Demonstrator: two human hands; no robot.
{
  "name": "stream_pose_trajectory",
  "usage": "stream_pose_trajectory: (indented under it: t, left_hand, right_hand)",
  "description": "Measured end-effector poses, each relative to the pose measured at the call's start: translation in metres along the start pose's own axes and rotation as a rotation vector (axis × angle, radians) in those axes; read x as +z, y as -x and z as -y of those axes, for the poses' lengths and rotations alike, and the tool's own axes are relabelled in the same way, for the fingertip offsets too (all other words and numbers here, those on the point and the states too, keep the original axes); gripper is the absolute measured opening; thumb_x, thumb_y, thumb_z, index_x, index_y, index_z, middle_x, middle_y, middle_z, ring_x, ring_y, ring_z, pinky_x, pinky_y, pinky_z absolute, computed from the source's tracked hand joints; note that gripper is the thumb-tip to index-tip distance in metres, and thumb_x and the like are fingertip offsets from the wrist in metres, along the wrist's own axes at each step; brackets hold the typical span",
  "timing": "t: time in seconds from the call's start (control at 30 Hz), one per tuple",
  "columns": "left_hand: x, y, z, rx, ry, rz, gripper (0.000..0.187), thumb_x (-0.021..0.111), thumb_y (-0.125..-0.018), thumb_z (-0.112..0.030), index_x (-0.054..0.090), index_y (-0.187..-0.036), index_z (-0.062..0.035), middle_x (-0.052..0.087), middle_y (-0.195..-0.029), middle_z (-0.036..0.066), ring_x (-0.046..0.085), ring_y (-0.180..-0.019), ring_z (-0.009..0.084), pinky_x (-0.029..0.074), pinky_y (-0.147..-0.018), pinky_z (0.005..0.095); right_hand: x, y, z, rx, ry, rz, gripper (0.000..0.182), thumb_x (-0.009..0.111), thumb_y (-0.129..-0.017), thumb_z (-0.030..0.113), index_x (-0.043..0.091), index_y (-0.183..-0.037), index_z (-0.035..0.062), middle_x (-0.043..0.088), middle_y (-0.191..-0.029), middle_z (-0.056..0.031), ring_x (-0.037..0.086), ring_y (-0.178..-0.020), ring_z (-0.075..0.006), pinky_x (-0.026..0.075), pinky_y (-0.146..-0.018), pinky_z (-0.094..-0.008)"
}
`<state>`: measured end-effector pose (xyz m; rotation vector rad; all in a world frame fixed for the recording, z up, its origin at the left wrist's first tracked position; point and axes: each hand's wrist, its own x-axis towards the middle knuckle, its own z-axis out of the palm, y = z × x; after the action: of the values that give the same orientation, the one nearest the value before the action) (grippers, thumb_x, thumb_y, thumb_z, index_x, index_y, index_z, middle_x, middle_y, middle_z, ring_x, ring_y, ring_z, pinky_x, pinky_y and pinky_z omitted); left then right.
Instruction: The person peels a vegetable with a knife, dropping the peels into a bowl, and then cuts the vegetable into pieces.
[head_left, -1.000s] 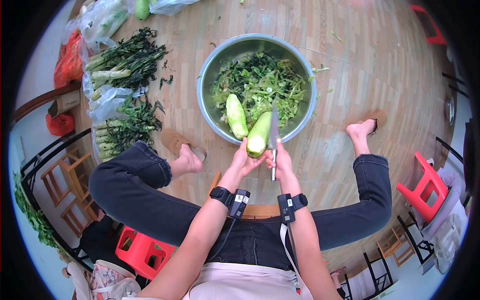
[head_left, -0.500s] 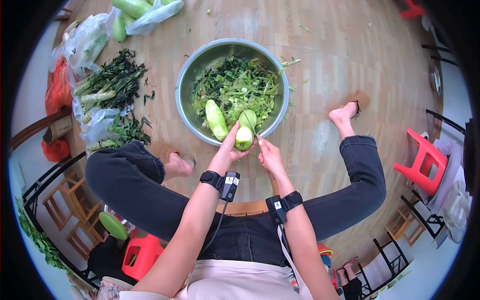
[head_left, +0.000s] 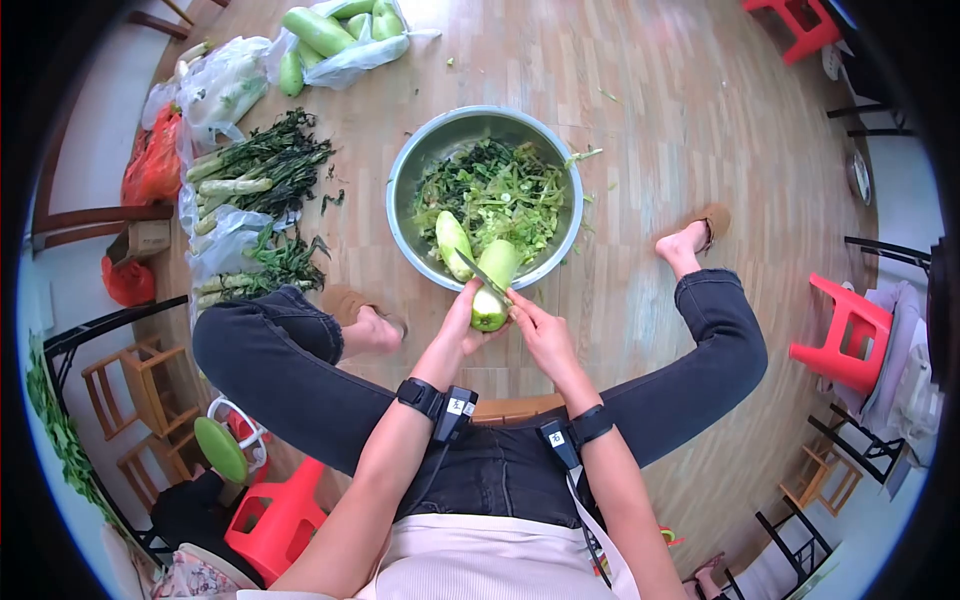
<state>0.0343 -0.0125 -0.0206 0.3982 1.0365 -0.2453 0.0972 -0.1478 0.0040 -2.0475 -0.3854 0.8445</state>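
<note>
A pale green gourd rests in my left hand, its far part reaching over the near rim of the metal basin. My right hand is closed on a knife, whose blade lies slantwise across the gourd and points up to the left. Another pale green gourd leans inside the basin, just left of the held one. Chopped greens fill the basin's bottom.
Leafy stalks lie on plastic at the left, near a red bag. Bagged gourds are at the top left. Red stools stand right and lower left. My feet flank the basin.
The knife blade has swung from near upright to a slant across the gourd. The view has shifted, so the basin and bags appear lower and further right.
</note>
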Motion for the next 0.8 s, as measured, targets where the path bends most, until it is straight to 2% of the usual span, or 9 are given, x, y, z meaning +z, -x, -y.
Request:
stream_pose_trajectory:
  t: [0.27, 0.33, 0.37, 0.43, 0.53, 0.6, 0.67, 0.73, 0.8]
  left_hand:
    - [-0.009, 0.028, 0.002, 0.094, 0.027, -0.023, 0.05, 0.04, -0.083, -0.055, 0.048, -0.112, -0.0157, 0.054, -0.106, 0.002, 0.051, -0.096, 0.0144, 0.044, -0.08, 0.0347]
    - [-0.006, 0.03, 0.003, 0.153, 0.07, -0.047, 0.051, 0.04, -0.083, -0.055, 0.049, -0.112, -0.0136, 0.056, -0.102, 0.004, 0.054, -0.091, 0.0157, 0.045, -0.078, 0.0348]
    - [-0.009, 0.027, 0.004, 0.16, 0.078, -0.041, 0.051, 0.04, -0.083, -0.055, 0.049, -0.112, -0.0136, 0.056, -0.102, 0.004, 0.054, -0.091, 0.0157, 0.045, -0.078, 0.0348]
    - [-0.019, 0.023, 0.006, 0.124, 0.128, 0.077, 0.053, 0.041, -0.084, -0.053, 0.048, -0.113, -0.0093, 0.057, -0.099, 0.01, 0.058, -0.086, 0.0204, 0.049, -0.072, 0.0349]
    - [-0.028, 0.027, 0.008, 0.079, 0.245, 0.106, 0.057, 0.042, -0.084, -0.052, 0.047, -0.114, -0.004, 0.058, -0.096, 0.013, 0.06, -0.084, 0.0238, 0.051, -0.069, 0.0353]
    - [-0.031, 0.03, 0.006, 0.072, 0.298, 0.101, 0.055, 0.042, -0.084, -0.051, 0.047, -0.115, -0.0056, 0.057, -0.1, 0.013, 0.059, -0.087, 0.0246, 0.051, -0.071, 0.0359]
    - [-0.032, 0.032, 0.006, 0.046, 0.402, 0.1, 0.051, 0.041, -0.084, -0.049, 0.047, -0.116, -0.0087, 0.055, -0.106, 0.011, 0.057, -0.092, 0.0262, 0.051, -0.075, 0.0372]
    - [-0.039, 0.029, 0.009, 0.035, 0.455, 0.112, 0.05, 0.041, -0.085, -0.048, 0.047, -0.116, -0.01, 0.054, -0.108, 0.01, 0.056, -0.094, 0.0265, 0.051, -0.076, 0.0375]
    - [-0.045, 0.029, 0.011, 0.023, 0.506, 0.124, 0.049, 0.041, -0.085, -0.048, 0.047, -0.117, -0.0114, 0.053, -0.11, 0.01, 0.056, -0.095, 0.0267, 0.051, -0.077, 0.0378]
  right_hand:
    - [0.028, 0.008, 0.021, 0.008, 0.227, -0.012, 0.032, 0.05, -0.085, 0.039, 0.056, -0.114, 0.0274, 0.058, -0.061, -0.0143, 0.06, -0.058, -0.0285, 0.045, -0.051, -0.0358]
    - [0.042, 0.001, 0.007, -0.181, 0.004, -0.162, 0.028, 0.048, -0.088, 0.031, 0.06, -0.11, 0.0166, 0.061, -0.064, -0.0108, 0.052, -0.045, -0.0128, 0.041, -0.043, -0.0271]
    - [0.041, -0.001, 0.004, -0.19, 0.011, -0.16, 0.028, 0.048, -0.088, 0.031, 0.06, -0.11, 0.0166, 0.061, -0.064, -0.0108, 0.052, -0.045, -0.0128, 0.041, -0.043, -0.0271]
    - [0.038, -0.005, 0.011, 0.442, -0.576, 0.065, 0.032, 0.044, -0.09, 0.034, 0.057, -0.112, 0.0151, 0.051, -0.053, -0.0033, 0.04, -0.035, -0.0083, 0.03, -0.033, -0.0225]
    - [0.023, -0.004, 0.035, 0.534, -0.756, 0.049, 0.034, 0.043, -0.091, 0.036, 0.051, -0.116, 0.0138, 0.041, -0.05, 0.0015, 0.03, -0.032, -0.0041, 0.021, -0.03, -0.019]
    - [0.019, -0.003, 0.046, 0.447, -0.686, 0.066, 0.038, 0.044, -0.091, 0.031, 0.045, -0.123, 0.0117, 0.04, -0.05, 0.003, 0.032, -0.035, -0.0039, 0.024, -0.032, -0.0189]
    - [0.028, -0.007, 0.029, 0.19, -0.518, 0.039, 0.039, 0.044, -0.092, 0.028, 0.041, -0.129, 0.0139, 0.038, -0.051, 0.0055, 0.033, -0.038, -0.0031, 0.025, -0.035, -0.0178]
    - [0.027, 0.0, 0.035, 0.228, -0.522, 0.076, 0.041, 0.048, -0.09, 0.027, 0.041, -0.13, 0.0169, 0.037, -0.053, 0.0061, 0.032, -0.045, -0.0016, 0.027, -0.04, -0.0175]
    - [0.028, 0.003, 0.027, 0.234, -0.41, 0.148, 0.037, 0.048, -0.09, 0.025, 0.047, -0.125, 0.0144, 0.052, -0.058, 0.0019, 0.043, -0.047, -0.004, 0.036, -0.044, -0.0213]
